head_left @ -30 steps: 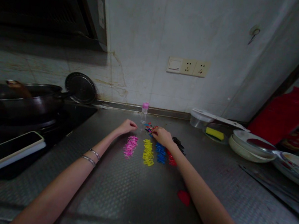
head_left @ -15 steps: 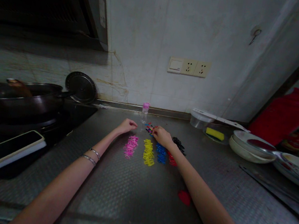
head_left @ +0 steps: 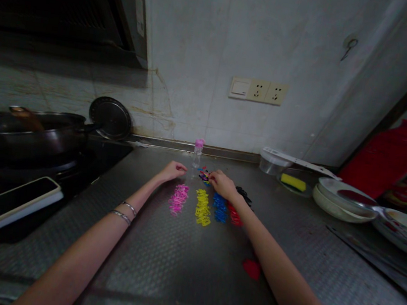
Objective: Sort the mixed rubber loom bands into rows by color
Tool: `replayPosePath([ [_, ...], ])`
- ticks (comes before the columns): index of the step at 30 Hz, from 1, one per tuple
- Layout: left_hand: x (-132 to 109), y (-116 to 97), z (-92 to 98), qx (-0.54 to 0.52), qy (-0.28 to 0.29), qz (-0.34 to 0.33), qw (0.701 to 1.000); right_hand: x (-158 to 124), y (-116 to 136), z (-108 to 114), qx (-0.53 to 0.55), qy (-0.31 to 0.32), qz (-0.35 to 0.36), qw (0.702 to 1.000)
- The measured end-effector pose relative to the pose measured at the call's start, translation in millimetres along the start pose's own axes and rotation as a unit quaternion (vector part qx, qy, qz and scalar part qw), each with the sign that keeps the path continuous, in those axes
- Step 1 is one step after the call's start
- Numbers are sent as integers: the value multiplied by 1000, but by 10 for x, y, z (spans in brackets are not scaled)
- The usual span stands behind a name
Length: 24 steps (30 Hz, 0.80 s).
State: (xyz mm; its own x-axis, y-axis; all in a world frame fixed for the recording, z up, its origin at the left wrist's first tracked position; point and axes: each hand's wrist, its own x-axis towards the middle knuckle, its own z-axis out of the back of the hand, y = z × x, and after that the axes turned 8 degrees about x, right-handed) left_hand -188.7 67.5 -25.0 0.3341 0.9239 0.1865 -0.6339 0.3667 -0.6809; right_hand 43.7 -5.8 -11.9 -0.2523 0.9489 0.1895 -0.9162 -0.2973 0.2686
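My right hand [head_left: 223, 184], fingers pinched together, is at the right edge of a small mixed heap of coloured pieces [head_left: 205, 176]; what its fingertips hold is too small to make out. My left hand [head_left: 173, 171] rests on the counter left of that heap, thumb and fingers closed, their contents unclear. Nearer to me lie sorted rows of thin, band-like pieces: pink [head_left: 178, 199], yellow [head_left: 202, 207], blue [head_left: 219, 208], red [head_left: 234, 215] and black [head_left: 245, 195]. My right hand and wrist partly cover the last ones. Behind the heap stands a clear bottle with a pink cap [head_left: 198, 153].
A red flat piece [head_left: 251, 269] lies by my right forearm. To the right are a yellow sponge [head_left: 293, 183], stacked bowls [head_left: 343, 203] and a red thermos [head_left: 386, 156]. On the left, a pan [head_left: 41, 133] sits on the stove, with a phone-like slab [head_left: 8, 209] nearer.
My right hand has shifted slightly to the right, uncovering a bit more of the mixed heap. My left hand stays in place.
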Motion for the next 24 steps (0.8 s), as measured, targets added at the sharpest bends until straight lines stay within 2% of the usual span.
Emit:
replayPosePath([
  [7, -5, 31, -13, -7, 6, -2, 1000, 23, -81, -22, 10, 24, 24, 999],
  [14, 44, 115, -44, 0, 9, -9, 1000, 21, -71, -32, 11, 1, 24, 1000],
  [18, 48, 121, -45, 3, 6, -6, 1000, 15, -62, -10, 6, 1, 19, 1000],
  [24, 44, 110, -33, 9, 1, -10, 1000, 8, -56, 75, 30, -32, 14, 999],
])
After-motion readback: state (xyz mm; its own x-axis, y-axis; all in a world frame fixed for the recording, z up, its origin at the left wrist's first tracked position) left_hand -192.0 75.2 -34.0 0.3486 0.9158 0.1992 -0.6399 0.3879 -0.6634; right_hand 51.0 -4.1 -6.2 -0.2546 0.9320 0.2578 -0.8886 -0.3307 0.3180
